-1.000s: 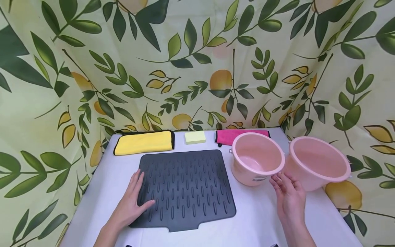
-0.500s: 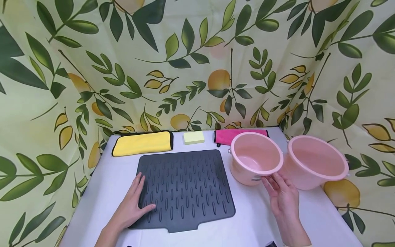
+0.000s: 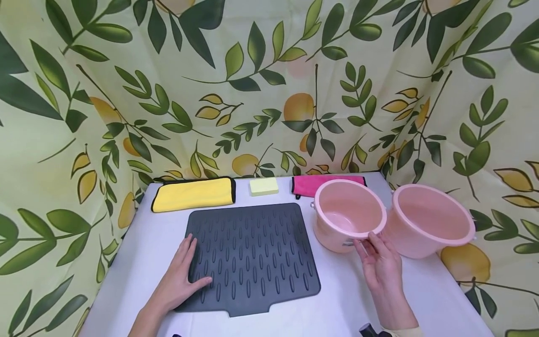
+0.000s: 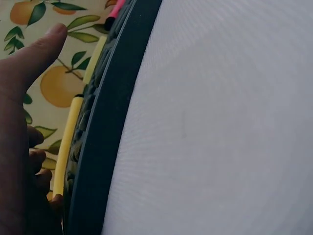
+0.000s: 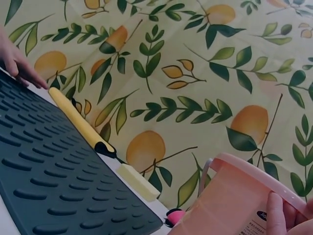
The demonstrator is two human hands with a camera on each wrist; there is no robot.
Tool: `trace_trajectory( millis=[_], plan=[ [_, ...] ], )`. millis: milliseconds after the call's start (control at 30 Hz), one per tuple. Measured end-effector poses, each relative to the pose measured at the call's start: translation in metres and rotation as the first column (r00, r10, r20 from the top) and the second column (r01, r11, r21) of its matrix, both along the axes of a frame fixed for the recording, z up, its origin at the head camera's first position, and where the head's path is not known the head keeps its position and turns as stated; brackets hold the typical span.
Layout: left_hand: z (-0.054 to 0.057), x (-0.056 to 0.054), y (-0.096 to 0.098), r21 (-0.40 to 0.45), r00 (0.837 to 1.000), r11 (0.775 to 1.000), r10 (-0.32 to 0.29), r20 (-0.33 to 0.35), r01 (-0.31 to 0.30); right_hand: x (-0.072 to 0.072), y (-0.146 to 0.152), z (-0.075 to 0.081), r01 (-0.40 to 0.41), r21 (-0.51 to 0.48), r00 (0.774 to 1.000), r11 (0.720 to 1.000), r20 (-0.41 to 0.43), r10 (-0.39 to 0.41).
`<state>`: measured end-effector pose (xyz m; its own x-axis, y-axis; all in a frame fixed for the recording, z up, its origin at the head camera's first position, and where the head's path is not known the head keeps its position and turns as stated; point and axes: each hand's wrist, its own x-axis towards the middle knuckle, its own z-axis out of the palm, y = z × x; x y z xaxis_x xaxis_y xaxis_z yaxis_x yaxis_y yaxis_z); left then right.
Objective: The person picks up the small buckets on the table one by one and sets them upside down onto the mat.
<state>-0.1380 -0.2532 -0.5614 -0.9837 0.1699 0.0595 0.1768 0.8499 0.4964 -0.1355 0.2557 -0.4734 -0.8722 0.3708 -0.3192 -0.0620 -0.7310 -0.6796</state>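
A dark grey ribbed mat [image 3: 252,257] lies on the table. My left hand [image 3: 178,276] is spread out over its left edge, thumb apart from the fingers; the left wrist view has the mat [image 4: 112,98] edge-on beside the hand. The smaller pink bucket [image 3: 337,238] stands upright to the right of the mat. My right hand [image 3: 381,264] grips its rim at the near right side. Close up in the right wrist view, fingers [image 5: 276,215] lie against the bucket's outer wall [image 5: 220,205], next to a printed label.
The larger pink bucket [image 3: 421,248] stands just right of the smaller one. Along the back lie a folded yellow cloth [image 3: 193,194], a pale yellow sponge [image 3: 264,186] and a pink cloth [image 3: 309,185] partly behind the bucket. Leaf-patterned fabric [image 3: 261,117] encloses the table.
My right hand has shifted left from between the two buckets and taken hold of the smaller bucket's rim. The left hand and the mat have stayed in place.
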Motion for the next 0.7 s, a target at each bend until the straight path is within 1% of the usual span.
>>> trace_trajectory(
  millis=[233,367,533,700],
  plan=[
    [0.005,-0.003,0.002,-0.019,1.0,1.0,0.007,-0.025,-0.008,-0.002,-0.002,0.0,-0.015,0.032,0.999,0.999,-0.047,0.016],
    [0.01,-0.005,0.004,-0.015,0.999,1.0,0.002,-0.041,-0.002,-0.003,-0.003,0.001,-0.005,0.02,0.997,1.0,-0.08,0.006],
    [0.02,-0.008,0.01,0.016,0.998,1.0,-0.005,-0.062,0.006,-0.004,-0.005,0.003,0.034,0.012,0.994,0.999,-0.107,-0.033],
    [0.028,-0.014,0.024,0.064,0.997,0.998,-0.014,-0.076,0.019,-0.002,-0.009,0.004,0.04,0.025,0.993,0.999,-0.114,-0.037]
  ],
)
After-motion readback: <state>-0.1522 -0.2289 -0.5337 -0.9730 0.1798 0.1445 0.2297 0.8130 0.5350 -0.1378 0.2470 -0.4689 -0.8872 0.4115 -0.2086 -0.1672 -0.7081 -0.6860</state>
